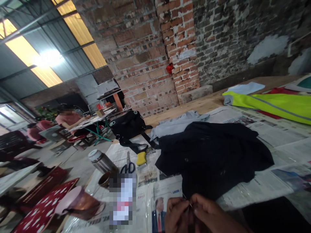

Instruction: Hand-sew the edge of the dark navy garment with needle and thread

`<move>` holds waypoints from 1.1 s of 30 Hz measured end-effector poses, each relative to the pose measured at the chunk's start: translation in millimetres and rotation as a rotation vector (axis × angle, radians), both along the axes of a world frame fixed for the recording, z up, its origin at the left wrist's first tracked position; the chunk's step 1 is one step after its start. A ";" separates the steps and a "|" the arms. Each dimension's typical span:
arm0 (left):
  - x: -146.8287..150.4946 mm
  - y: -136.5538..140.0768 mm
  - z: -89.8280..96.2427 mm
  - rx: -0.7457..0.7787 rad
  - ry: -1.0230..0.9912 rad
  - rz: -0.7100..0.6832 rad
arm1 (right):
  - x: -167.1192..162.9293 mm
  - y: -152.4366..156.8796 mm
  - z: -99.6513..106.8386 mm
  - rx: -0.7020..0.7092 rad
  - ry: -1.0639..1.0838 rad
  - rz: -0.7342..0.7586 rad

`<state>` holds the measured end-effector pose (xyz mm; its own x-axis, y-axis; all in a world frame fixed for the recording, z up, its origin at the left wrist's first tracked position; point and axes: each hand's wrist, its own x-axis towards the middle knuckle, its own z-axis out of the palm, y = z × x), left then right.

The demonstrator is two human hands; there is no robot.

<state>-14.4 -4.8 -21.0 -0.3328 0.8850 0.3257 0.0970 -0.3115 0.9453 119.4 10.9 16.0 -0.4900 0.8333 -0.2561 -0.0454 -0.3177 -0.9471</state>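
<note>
At the bottom of the view, my left hand (176, 213) and my right hand (209, 212) are close together, both with fingers pinched. A thin, shiny, needle-like thing (190, 205) shows at the right fingertips. What the left fingers hold is too small to make out. Just beyond my hands a dark navy garment (213, 155) lies spread and rumpled, a small round button-like spot on its front. Dark cloth (274, 215) also lies at the lower right. Dark-handled scissors (128, 165) and a yellow-handled tool (141, 158) rest left of the garment.
Newspapers (262, 132) cover the table under clear plastic. Grey cloth (179, 121), a black bag (128, 126) and a yellow reflective garment (274, 103) lie farther back. A steel flask (100, 161), a brown cup (105, 179) and a pinkish lidded container (79, 202) stand left. People sit at other tables.
</note>
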 end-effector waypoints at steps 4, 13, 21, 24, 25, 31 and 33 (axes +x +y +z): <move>-4.4 8.4 1.0 0.020 -0.021 0.068 | 17.7 3.1 -1.6 0.011 -0.226 0.018; 0.6 12.2 -4.1 0.140 0.061 -0.014 | 24.9 48.4 14.9 0.542 -0.204 -0.096; 2.9 10.0 1.8 0.135 0.136 0.074 | 19.9 43.4 -4.2 0.399 -0.219 -0.056; 6.6 13.0 -0.2 0.154 0.158 0.044 | 25.9 43.7 -2.8 0.291 -0.196 -0.017; 8.9 13.9 0.2 0.165 0.167 0.033 | 26.9 44.4 -1.6 0.263 -0.193 -0.005; 20.9 13.5 9.9 0.192 0.163 -0.015 | 25.1 45.7 1.0 0.228 -0.085 0.026; 20.4 12.5 9.4 0.178 0.158 -0.023 | 23.6 45.5 -0.3 0.232 -0.068 0.014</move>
